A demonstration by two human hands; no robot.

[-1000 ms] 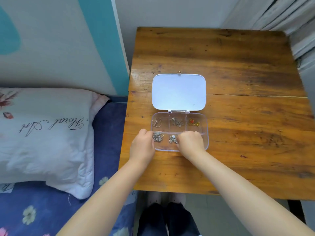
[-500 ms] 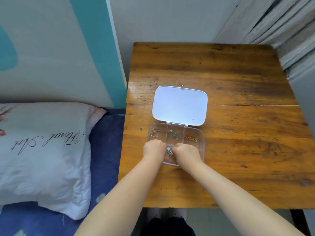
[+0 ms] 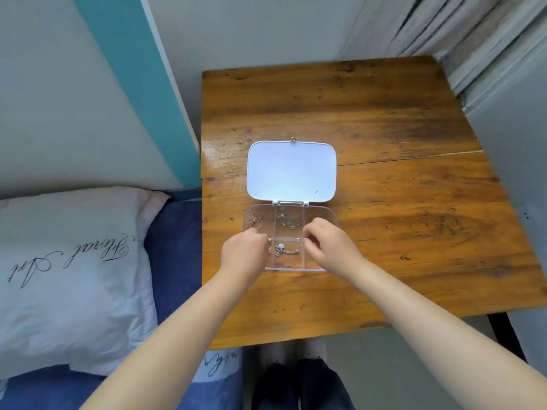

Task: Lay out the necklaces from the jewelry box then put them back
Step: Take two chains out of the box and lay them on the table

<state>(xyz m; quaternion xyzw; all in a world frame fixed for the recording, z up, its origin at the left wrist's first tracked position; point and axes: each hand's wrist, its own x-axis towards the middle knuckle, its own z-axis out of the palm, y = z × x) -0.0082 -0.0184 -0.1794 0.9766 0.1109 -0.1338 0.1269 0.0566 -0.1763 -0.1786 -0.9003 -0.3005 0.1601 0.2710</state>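
Silver chain necklace (image 3: 284,250) lies left-right in the clear plastic jewelry box's (image 3: 331,215) front-middle compartment, between both hands; right hand (image 3: 328,247) pinched near its right end, left hand (image 3: 245,252) curled, grip unclear.

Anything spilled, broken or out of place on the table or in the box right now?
Nothing stands out. The box sits open and square on the table, its lid flat behind it. The necklaces that show lie inside their compartments, none on the wood. Both hands hide some compartments.
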